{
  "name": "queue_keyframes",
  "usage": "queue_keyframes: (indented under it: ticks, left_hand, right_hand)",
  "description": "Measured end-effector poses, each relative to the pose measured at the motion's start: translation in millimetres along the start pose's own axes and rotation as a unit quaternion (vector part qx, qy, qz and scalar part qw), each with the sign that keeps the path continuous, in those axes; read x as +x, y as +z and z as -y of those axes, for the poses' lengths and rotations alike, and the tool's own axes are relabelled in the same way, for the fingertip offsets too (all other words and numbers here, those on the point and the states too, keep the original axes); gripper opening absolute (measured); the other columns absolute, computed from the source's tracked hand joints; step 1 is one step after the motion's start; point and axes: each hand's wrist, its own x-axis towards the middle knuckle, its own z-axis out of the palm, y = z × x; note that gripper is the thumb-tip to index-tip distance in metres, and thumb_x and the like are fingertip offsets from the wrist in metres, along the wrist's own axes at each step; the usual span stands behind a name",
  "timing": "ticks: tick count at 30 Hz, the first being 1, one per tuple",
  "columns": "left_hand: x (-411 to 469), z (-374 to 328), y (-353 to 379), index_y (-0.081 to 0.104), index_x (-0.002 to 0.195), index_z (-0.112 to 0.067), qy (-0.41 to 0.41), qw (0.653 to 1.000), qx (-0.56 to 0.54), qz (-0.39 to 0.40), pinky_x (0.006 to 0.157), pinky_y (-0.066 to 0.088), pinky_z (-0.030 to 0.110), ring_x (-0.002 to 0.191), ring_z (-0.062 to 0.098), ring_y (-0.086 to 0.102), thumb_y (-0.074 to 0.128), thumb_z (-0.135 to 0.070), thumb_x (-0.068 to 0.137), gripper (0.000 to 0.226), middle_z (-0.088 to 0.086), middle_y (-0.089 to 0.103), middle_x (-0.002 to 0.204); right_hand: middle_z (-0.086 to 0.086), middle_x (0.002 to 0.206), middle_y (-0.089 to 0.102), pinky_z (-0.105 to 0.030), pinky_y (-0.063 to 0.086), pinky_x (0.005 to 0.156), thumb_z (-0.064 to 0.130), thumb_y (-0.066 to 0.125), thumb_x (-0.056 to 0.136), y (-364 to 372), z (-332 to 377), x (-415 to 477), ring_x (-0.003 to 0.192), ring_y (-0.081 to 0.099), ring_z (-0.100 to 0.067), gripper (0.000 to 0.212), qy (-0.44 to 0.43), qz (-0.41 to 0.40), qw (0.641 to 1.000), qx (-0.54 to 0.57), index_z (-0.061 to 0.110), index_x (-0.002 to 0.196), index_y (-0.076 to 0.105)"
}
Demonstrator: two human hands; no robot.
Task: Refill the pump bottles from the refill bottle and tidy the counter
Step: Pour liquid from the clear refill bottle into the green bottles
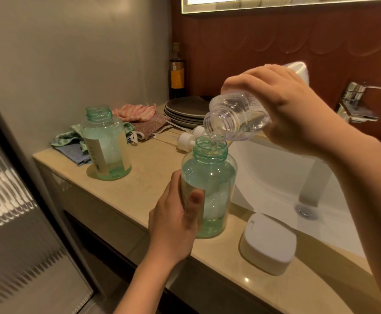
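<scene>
My left hand grips a green-tinted pump bottle that stands open-necked on the counter's front edge. My right hand holds the clear refill bottle tipped mouth-down over that neck, and clear liquid runs into it. A second green bottle, also without its pump and mostly full, stands further left on the counter. Two white pump heads lie behind the held bottle.
The white sink basin and chrome tap are on the right. A white lidded box sits at the counter's front. Folded cloths, stacked grey plates and a dark bottle fill the back corner.
</scene>
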Motion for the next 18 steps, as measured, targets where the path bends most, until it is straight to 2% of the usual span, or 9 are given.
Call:
queue_keyframes:
  ticks: [9, 13, 18]
  left_hand:
    - [-0.1, -0.4, 0.2, 0.041, 0.104, -0.044, -0.004, 1.000, -0.010, 0.001, 0.072, 0.045, 0.033, 0.086, 0.002, 0.056, 0.004, -0.092, 0.065, 0.072, -0.020, 0.059, 0.097]
    - [0.1, -0.2, 0.1, 0.041, 0.100, -0.045, -0.001, 1.000, -0.007, 0.002, 0.066, 0.041, 0.029, 0.080, -0.001, 0.054, 0.004, -0.092, 0.065, 0.070, -0.022, 0.057, 0.090]
    - [0.0, 0.2, 0.1, 0.039, 0.102, -0.047, -0.004, 1.000, -0.005, 0.001, 0.069, 0.043, 0.029, 0.083, -0.002, 0.055, 0.004, -0.092, 0.065, 0.068, -0.022, 0.058, 0.095]
  right_hand:
    - [-0.013, 0.123, 0.054, -0.045, 0.035, 0.096, -0.009, 0.066, 0.069, -1.1, 1.0, 0.5, 0.110, 0.047, -0.034, 0.070, -0.007, -0.010, 1.000, -0.010, 0.017, 0.131, 0.045]
    - [-0.016, 0.123, 0.053, -0.046, 0.034, 0.094, -0.005, 0.055, 0.069, -2.7, 3.0, 0.8, 0.110, 0.048, -0.037, 0.066, -0.008, -0.013, 1.000, -0.014, 0.016, 0.131, 0.046]
    - [-0.018, 0.122, 0.050, -0.041, 0.030, 0.092, -0.016, 0.063, 0.065, -3.0, 5.1, 1.0, 0.108, 0.048, -0.039, 0.073, -0.003, -0.019, 0.999, -0.026, 0.016, 0.129, 0.048]
